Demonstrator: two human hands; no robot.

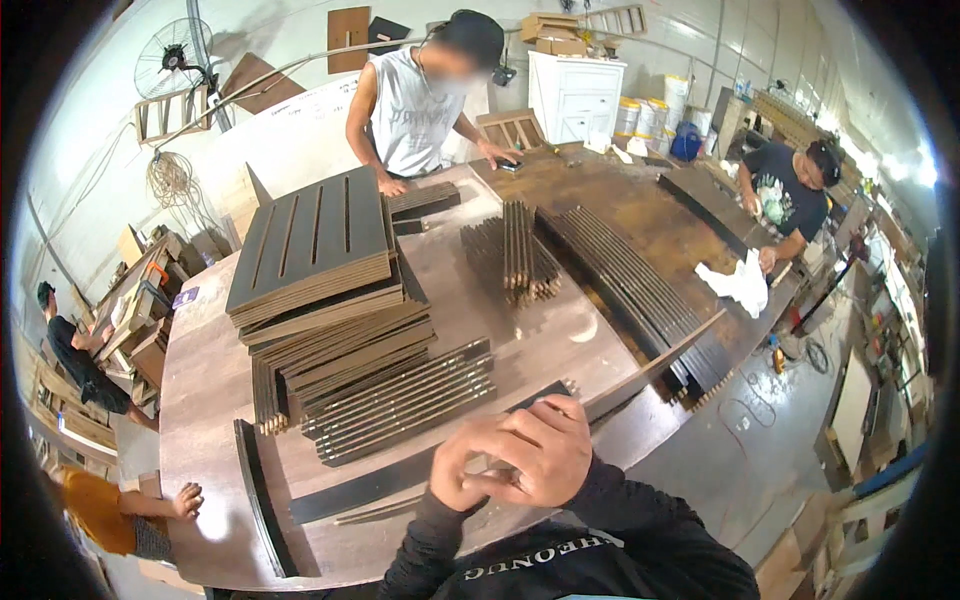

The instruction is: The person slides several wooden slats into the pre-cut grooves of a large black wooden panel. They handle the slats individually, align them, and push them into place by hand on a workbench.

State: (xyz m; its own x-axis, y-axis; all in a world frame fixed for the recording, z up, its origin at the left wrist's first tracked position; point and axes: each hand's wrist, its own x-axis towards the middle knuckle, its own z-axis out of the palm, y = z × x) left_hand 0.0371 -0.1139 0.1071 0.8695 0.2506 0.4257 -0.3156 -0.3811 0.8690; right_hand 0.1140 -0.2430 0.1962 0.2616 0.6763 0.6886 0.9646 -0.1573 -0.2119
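Note:
My left hand and my right hand are together low in front of me, the right one's curled fingers lapping over the left. Both are closed; anything between them is hidden. Behind them a flat black strip lies slantwise on the table, passing out of sight at my fingers. A long narrow brown board runs from beside my right hand toward the far right. Just beyond lies a row of dark slats with pale edges.
Stacked slotted dark panels stand at left on the worktable. Bundles of slats and a long slat row lie right of them. A person leans at the far edge; another handles white cloth. A small hand rests at left.

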